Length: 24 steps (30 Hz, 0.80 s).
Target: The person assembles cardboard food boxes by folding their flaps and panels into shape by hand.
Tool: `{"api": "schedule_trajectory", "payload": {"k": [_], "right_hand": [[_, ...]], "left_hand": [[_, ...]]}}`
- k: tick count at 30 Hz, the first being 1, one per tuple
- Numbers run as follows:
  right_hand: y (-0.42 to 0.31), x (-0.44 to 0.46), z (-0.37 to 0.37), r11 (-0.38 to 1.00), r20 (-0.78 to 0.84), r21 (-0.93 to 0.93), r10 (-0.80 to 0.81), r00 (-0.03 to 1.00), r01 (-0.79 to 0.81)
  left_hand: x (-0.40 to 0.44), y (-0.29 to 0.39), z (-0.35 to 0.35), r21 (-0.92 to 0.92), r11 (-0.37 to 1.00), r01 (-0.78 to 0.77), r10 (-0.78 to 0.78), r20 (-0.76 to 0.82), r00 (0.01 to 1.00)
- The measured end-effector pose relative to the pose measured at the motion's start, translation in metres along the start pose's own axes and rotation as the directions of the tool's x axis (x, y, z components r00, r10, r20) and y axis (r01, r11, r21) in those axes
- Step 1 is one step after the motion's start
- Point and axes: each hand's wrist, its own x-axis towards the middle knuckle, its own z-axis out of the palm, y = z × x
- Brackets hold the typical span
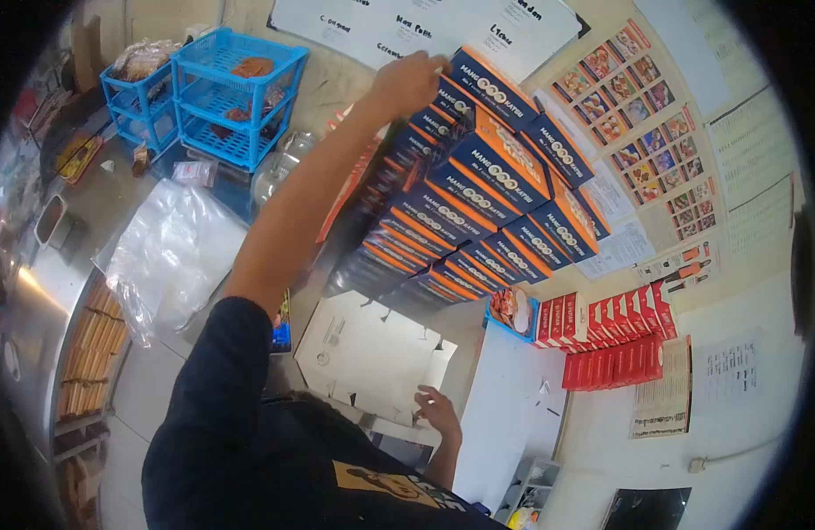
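My left hand (409,81) reaches up to the top of a tall stack, its fingers bent against the left end of a dark blue and orange printed food box (494,87). More boxes of this kind (443,212) are piled below and beside it, several layers high. Low in front of my body lies an unfolded cardboard box blank (363,344), pale side up with slots and flaps. My right hand (438,411) is at the blank's right edge, fingers apart and slightly curled; whether it touches the cardboard I cannot tell.
Blue plastic basket racks (239,97) stand at the back left, near clear plastic bags (173,252) on the counter. Red and white cartons (610,340) are stacked at the right beside a small blue tray (513,314). A whiteboard (372,26) and menu sheets (619,79) line the wall.
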Motion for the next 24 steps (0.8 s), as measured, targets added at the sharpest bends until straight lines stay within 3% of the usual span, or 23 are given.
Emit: {"api": "schedule_trajectory", "payload": {"k": [3, 4, 5, 10, 12, 15, 19, 22, 24], "right_hand": [[-0.007, 0.002, 0.013, 0.994, 0.062, 0.076, 0.075, 0.995, -0.079], [-0.006, 0.001, 0.015, 0.999, 0.1, 0.031, 0.029, 0.995, -0.032], [-0.006, -0.001, 0.016, 1.0, 0.141, -0.013, -0.016, 0.99, 0.018], [-0.006, -0.004, 0.018, 0.989, 0.129, 0.025, 0.138, 0.982, -0.143], [0.002, -0.003, 0.014, 0.997, 0.131, 0.037, 0.067, 0.989, -0.073], [-0.002, -0.005, 0.008, 0.997, 0.078, 0.011, 0.082, 0.994, -0.083], [-0.003, -0.007, 0.007, 0.993, 0.06, 0.009, 0.119, 0.991, -0.119], [0.016, 0.001, 0.01, 0.996, 0.112, -0.002, 0.089, 0.99, -0.09], [0.017, 0.004, 0.015, 0.994, 0.107, 0.024, 0.106, 0.989, -0.109]], "left_hand": [[-0.017, -0.005, 0.01, 0.005, 0.998, 0.065, -0.065, 0.097, 0.993], [-0.025, -0.006, 0.016, -0.002, 0.997, 0.082, -0.082, 0.109, 0.991], [-0.03, -0.007, 0.021, -0.05, 0.992, 0.112, -0.107, 0.091, 0.99], [-0.052, -0.017, 0.043, -0.242, 0.967, 0.078, -0.073, 0.03, 0.997], [-0.06, -0.018, 0.049, -0.237, 0.945, 0.225, -0.153, 0.286, 0.946], [-0.066, -0.019, 0.056, -0.253, 0.937, 0.239, -0.175, 0.251, 0.952], [-0.076, -0.039, 0.081, -0.249, 0.952, 0.179, -0.097, 0.312, 0.945], [-0.077, -0.036, 0.08, -0.148, 0.985, 0.088, -0.023, 0.397, 0.918], [-0.069, -0.01, 0.053, -0.1, 0.884, 0.457, -0.289, 0.651, 0.701]]}}
